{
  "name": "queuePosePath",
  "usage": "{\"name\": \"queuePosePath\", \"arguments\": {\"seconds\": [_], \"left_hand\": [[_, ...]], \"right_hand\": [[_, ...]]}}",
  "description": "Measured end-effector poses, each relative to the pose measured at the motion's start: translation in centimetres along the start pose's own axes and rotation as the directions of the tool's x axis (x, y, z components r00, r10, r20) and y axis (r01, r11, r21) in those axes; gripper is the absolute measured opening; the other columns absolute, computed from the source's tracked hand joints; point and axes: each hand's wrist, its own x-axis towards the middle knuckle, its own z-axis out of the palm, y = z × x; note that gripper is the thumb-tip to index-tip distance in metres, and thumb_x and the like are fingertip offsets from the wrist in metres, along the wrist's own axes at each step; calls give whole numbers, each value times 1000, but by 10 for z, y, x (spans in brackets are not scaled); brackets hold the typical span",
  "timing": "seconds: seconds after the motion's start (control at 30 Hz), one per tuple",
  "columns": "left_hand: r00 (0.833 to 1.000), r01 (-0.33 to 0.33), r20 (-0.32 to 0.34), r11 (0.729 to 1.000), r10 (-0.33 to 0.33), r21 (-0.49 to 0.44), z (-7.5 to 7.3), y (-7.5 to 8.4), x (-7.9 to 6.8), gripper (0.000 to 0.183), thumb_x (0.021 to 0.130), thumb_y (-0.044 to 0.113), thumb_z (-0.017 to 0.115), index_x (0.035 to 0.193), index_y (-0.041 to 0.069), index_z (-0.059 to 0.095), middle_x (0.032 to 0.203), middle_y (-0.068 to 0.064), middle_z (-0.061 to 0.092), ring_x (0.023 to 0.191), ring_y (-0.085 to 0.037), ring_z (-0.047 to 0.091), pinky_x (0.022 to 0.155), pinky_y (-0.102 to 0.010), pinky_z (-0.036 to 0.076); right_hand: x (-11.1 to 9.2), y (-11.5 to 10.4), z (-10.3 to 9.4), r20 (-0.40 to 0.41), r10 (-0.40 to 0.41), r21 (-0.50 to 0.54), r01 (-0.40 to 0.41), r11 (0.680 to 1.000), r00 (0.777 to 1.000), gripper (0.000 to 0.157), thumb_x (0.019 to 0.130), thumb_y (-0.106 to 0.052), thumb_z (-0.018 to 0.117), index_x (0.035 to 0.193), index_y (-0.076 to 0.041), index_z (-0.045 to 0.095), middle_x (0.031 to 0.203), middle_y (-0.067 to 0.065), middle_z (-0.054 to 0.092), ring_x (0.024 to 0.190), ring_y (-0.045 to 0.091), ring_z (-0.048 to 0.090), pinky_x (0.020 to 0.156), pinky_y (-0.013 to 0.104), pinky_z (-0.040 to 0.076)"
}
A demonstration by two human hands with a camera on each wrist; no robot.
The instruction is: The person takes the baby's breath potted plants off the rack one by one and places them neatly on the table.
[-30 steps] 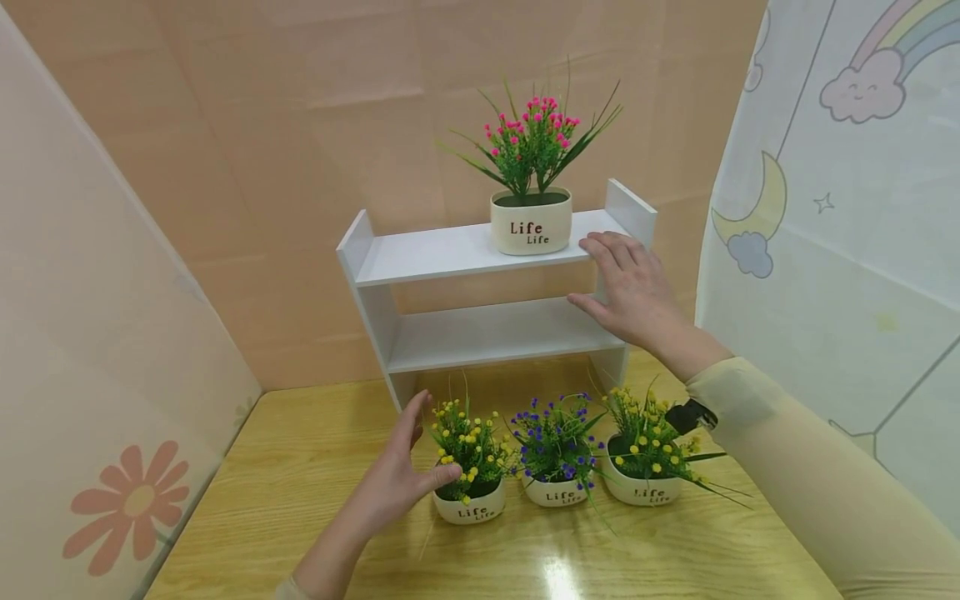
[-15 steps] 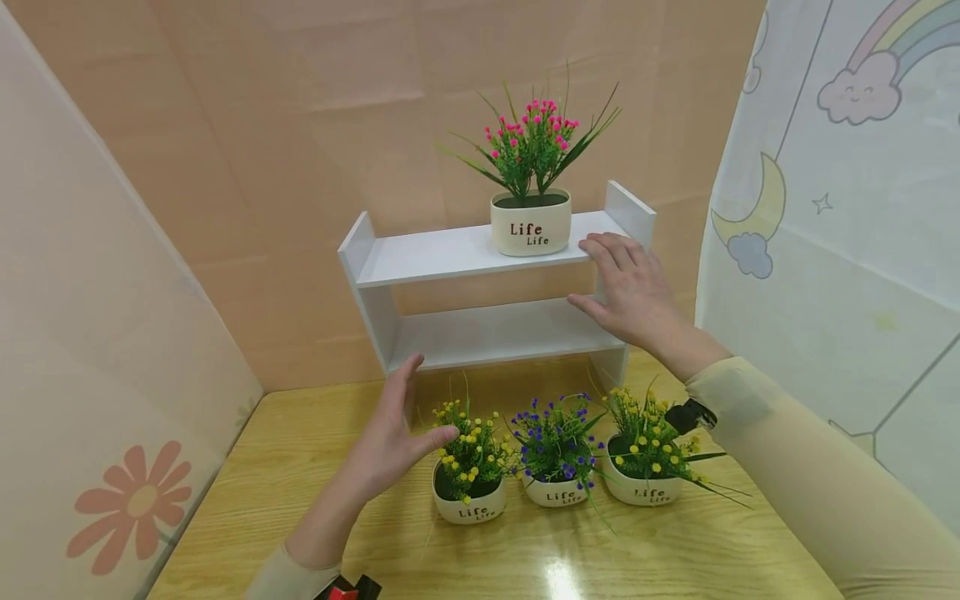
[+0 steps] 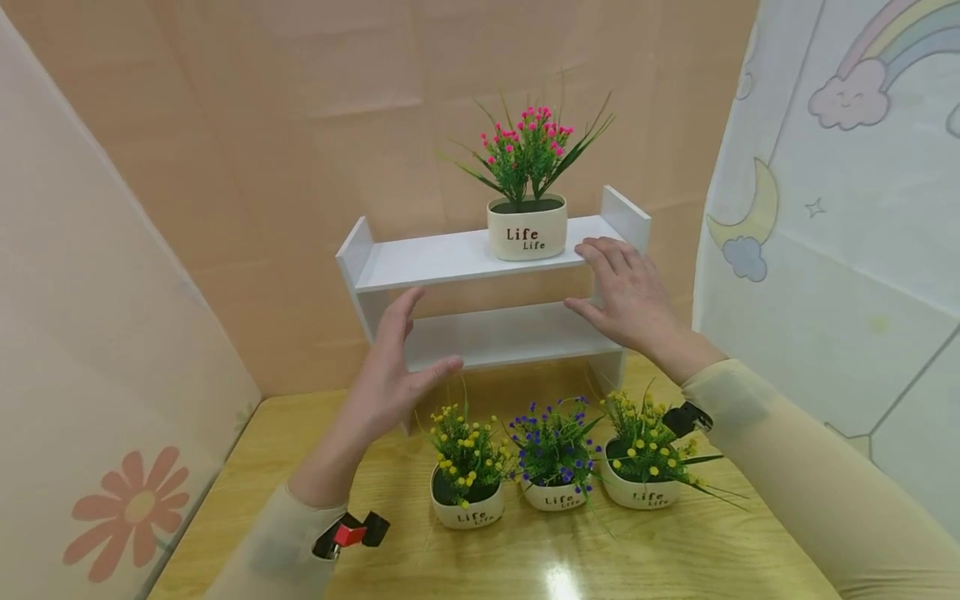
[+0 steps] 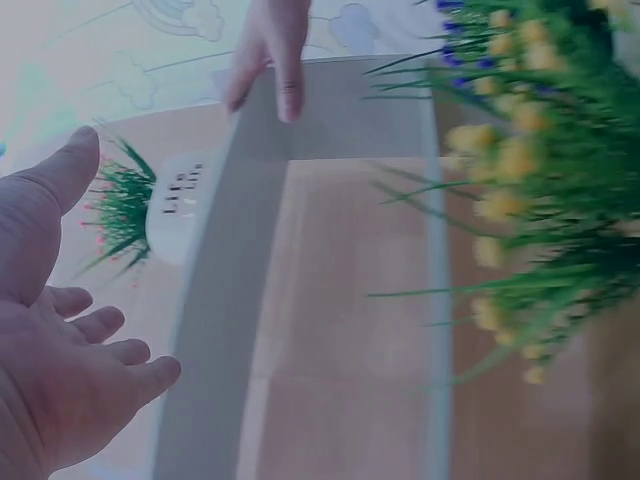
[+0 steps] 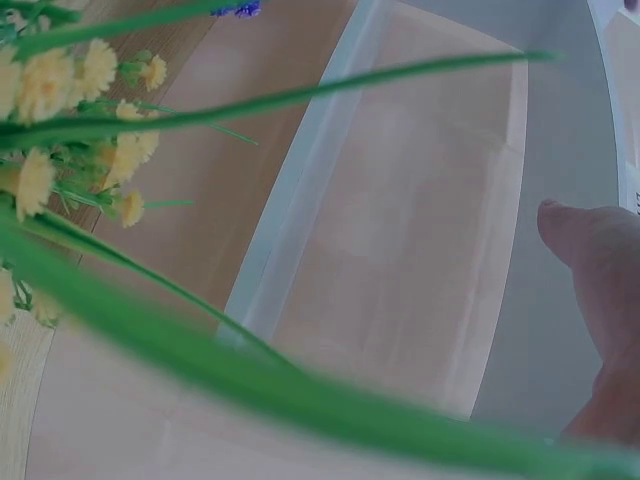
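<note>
A white two-tier shelf (image 3: 442, 260) stands on the wooden table. My right hand (image 3: 630, 292) holds the right end of its upper board, fingers on top; in the right wrist view the thumb (image 5: 572, 228) lies along the underside. Raised before the shelf's left part, my left hand (image 3: 386, 379) has thumb and fingers spread around nothing. On the upper board, beside my right fingertips, stands a cream pot (image 3: 527, 233) of pink artificial flowers marked "Life". Below my left hand is a pot of yellow flowers (image 3: 467, 508).
A pot of purple flowers (image 3: 555, 496) and another pot of yellow flowers (image 3: 641, 492) stand along the table (image 3: 420, 567) in front of the shelf. Fabric walls (image 3: 840, 250) close in the sides and back.
My left hand has risen from beside the left yellow-flowered pot to the height of the shelf boards, its fingers still spread. My right hand has stayed on the shelf's right end.
</note>
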Motion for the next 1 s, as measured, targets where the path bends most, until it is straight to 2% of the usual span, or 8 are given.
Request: {"name": "queuePosePath", "arguments": {"seconds": [0.2,0.47,0.77,1.0], "left_hand": [[999,10,-31,1000,-10,-8,-9,13,21,100,100,34,85,176,19,21,180,-5,22,161,-39,33,130,-57,32],[998,-50,-46,999,51,6,-8,17,51,99,101,35,85,175,11,24,179,-8,26,163,-31,30,132,-47,30],[1000,-8,-27,1000,8,10,-3,28,83,99,101,46,82,175,13,24,177,-8,28,159,-41,35,128,-51,36],[999,30,-27,1000,-30,6,4,33,105,101,99,49,83,175,16,25,178,-6,27,164,-24,28,130,-50,31]], "right_hand": [[0,-1,1,-8,-7,-1,7,1000,1000,85,100,-41,83,163,-4,39,169,20,37,154,46,33,118,71,37],[0,0,3,-16,-4,4,4,1000,1000,86,99,-40,84,163,-4,39,168,20,37,154,46,33,121,70,33],[0,0,1,-20,9,1,-9,1000,1000,86,99,-40,84,163,-5,40,168,20,38,153,46,33,118,72,35],[-2,-2,1,-19,1,6,-1,1000,1000,85,99,-40,84,163,-4,41,168,20,39,154,46,34,120,71,34]]}}
